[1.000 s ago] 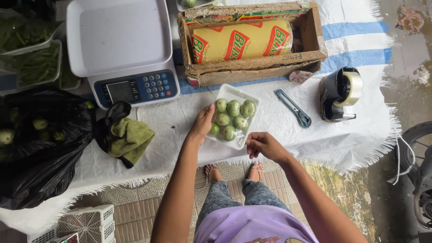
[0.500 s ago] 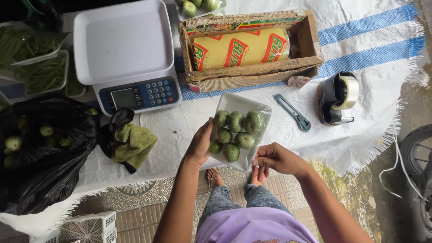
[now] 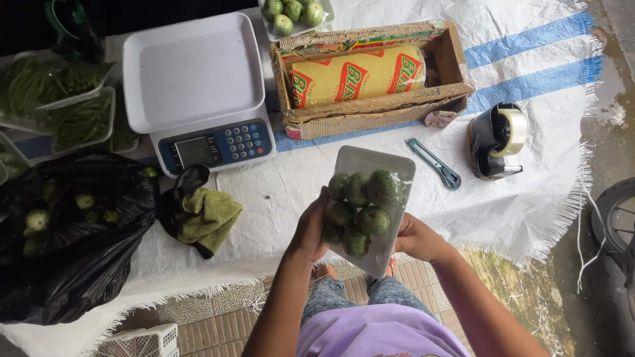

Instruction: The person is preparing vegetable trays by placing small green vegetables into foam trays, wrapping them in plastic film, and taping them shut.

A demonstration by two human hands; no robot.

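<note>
Both hands, left and right, grip a wrapped tray of green eggplants above the bench; more loose ones wait in the black bag.

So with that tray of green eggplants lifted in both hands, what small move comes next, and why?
Probably carry the tray of round green eggplants back to the cling-film roll in its box: left hand and right hand hold it tilted off the table, seemingly unwrapped.
</note>
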